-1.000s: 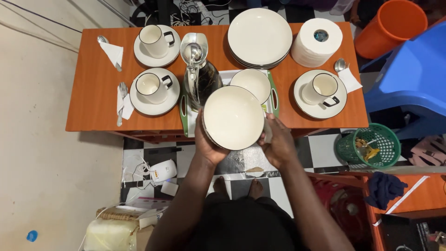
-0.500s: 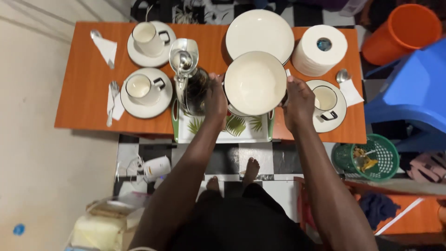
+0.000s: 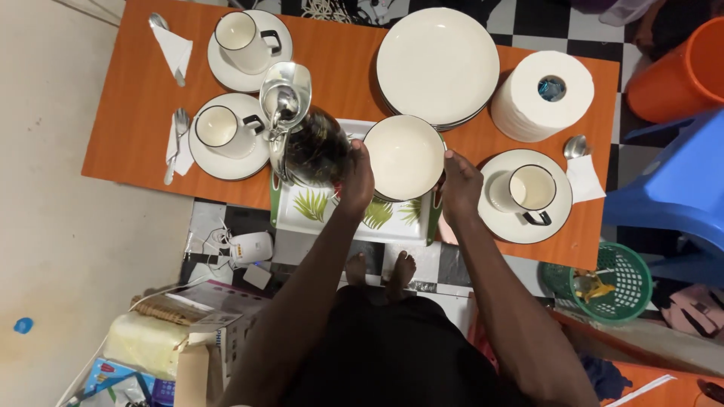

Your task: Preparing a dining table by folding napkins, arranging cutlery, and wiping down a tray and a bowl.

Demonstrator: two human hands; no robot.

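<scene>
A cream bowl (image 3: 405,154) with a dark rim rests on the white leaf-printed tray (image 3: 354,218) at the front of the orange table (image 3: 136,128); it seems to sit on a second bowl. My left hand (image 3: 354,179) grips its left rim and my right hand (image 3: 460,182) grips its right rim. Just left of my left hand on the tray stands a dark jug (image 3: 308,147) with a shiny metal lid.
Behind the tray are a stack of cream plates (image 3: 437,64) and a paper roll (image 3: 543,94). Cups on saucers (image 3: 226,136) (image 3: 245,45) (image 3: 526,194) have spoons and napkins beside them. A green basket (image 3: 607,283), blue chair (image 3: 679,196) and orange bucket (image 3: 679,68) stand to the right.
Both hands carried the bowl from near my body out over the table, then lowered it onto the tray beside the jug.
</scene>
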